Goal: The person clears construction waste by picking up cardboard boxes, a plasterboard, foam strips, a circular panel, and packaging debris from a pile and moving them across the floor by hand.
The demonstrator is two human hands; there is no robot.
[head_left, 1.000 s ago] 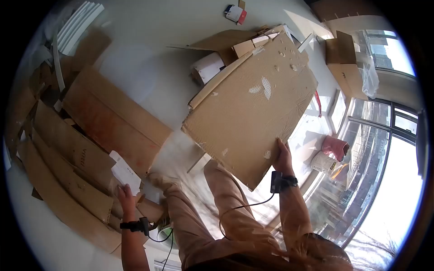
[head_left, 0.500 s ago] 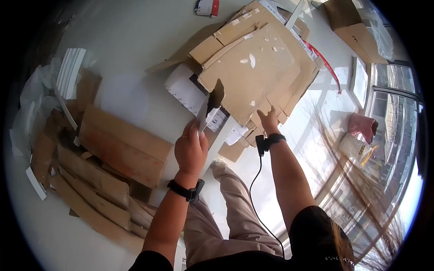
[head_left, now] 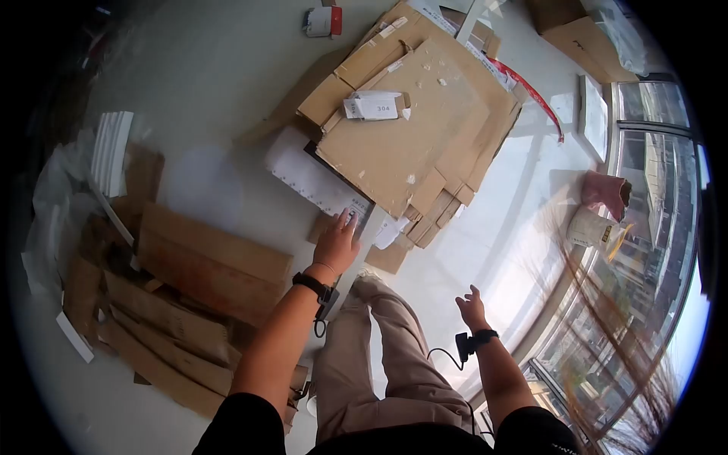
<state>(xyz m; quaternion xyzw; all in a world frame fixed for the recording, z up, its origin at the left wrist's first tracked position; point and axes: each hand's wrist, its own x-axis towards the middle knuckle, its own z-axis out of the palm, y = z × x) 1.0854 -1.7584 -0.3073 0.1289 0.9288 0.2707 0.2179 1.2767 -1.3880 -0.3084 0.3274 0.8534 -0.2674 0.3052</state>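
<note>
My left hand (head_left: 337, 244) is over the near edge of a white printed cardboard sheet (head_left: 311, 178), fingers stretched forward and nothing seen in them; whether they touch it I cannot tell. That sheet juts out from under a stack of flattened brown cardboard (head_left: 432, 129). On top of the stack, toward its left side, lies a small white box (head_left: 371, 106) marked 304, with a brown flap. My right hand (head_left: 472, 309) hangs free above the pale floor, fingers apart, holding nothing.
More folded brown cardboard (head_left: 212, 250) lies at the left, beside white foam strips (head_left: 112, 154) and clear plastic. A red strap (head_left: 531, 87) trails from the stack. Bags (head_left: 605, 193), a large carton (head_left: 584, 45) and windows line the right. A small red-and-white box (head_left: 324, 22) lies at the back.
The white piece in my left hand has been let go; a small white box now lies on the stack. My right hand has drawn back from the stack's edge toward me.
</note>
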